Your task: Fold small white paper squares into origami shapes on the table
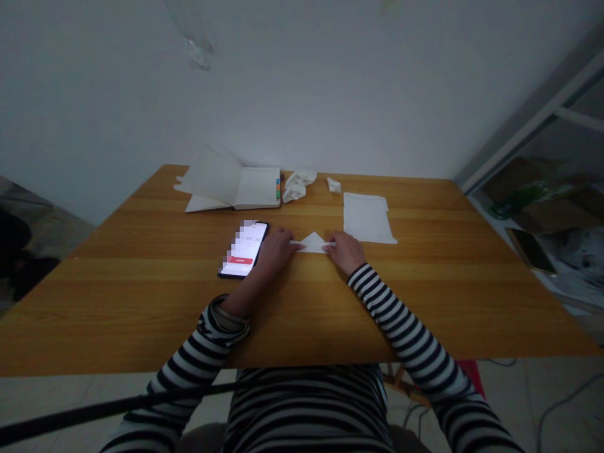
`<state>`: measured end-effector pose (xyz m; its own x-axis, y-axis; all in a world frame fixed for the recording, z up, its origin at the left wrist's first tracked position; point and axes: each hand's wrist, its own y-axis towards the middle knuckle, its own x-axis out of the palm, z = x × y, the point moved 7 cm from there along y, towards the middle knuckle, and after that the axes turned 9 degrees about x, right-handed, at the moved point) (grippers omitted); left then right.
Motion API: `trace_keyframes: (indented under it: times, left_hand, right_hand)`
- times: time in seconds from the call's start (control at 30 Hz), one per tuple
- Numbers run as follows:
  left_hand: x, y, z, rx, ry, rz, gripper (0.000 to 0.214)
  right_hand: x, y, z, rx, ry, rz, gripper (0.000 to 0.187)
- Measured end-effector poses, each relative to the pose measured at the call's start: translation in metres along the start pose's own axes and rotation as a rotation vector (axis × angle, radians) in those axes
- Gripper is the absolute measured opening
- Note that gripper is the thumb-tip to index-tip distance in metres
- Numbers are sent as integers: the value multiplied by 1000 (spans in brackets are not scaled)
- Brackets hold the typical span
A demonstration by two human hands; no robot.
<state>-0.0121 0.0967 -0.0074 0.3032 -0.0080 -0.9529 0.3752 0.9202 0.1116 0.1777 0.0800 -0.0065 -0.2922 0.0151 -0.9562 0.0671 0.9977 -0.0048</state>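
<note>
Folded paper triangle (313, 241) lies flat on worktop (141, 296) btwn both hands, long axis L-R; left hand (276, 250) & right hand (346, 250) apart, fingertips pinning its ends, equally near.

Dim, soft indoor light — the phone screen (244, 250) glares brightest — edges bend with wide-angle distortion, corners darken.

You wear a long-sleeved top (302, 409) with black and white horizontal stripes, its cuffs ending at the wrists of your bare left hand (275, 250) and right hand (346, 251).
</note>
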Motion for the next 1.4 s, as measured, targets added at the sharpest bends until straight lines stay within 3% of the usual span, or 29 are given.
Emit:
trace_keyframes:
  times: [0.2, 0.3, 0.4, 0.47, 0.6, 0.67, 0.77, 0.83, 1.1, 1.23, 1.4]
  left_hand:
    - [0, 2, 0, 36, -15, -12, 25]
    - [1, 4, -2, 30, -39, -17, 24]
    - [2, 8, -7, 21, -58, -21, 23]
    - [2, 9, -7, 14, -69, -23, 24]
    - [-5, -1, 7, 4, -62, 10, 23]
    - [-10, -13, 26, 99, 13, 62, 27]
    - [1, -32, 55, 284, 49, -14, 38]
    - [9, -41, 62, 311, 81, -48, 47]
    - [20, -42, 52, 219, 299, -78, 54]
    - [9, -40, 54, 253, 321, -35, 55]
    - [-8, -25, 51, 172, 342, -9, 48]
  right_hand:
    - [-6, 1, 8, 2, 52, 91, 33]
    - [-7, -12, -8, -141, 69, 198, 26]
    - [10, -31, -34, -388, 114, 114, 36]
    - [24, -40, -44, -437, 110, 26, 42]
    - [31, -45, -49, -424, 78, -37, 48]
    - [27, -44, -49, -416, 74, -35, 47]
    - [23, -43, -48, -427, 68, -31, 47]
    - [22, -43, -47, -448, 81, -32, 47]
    - [18, -47, -28, -341, 21, 33, 47]
    - [15, -48, -18, -371, 52, 17, 48]
    - [19, -47, -16, -399, 86, -5, 49]
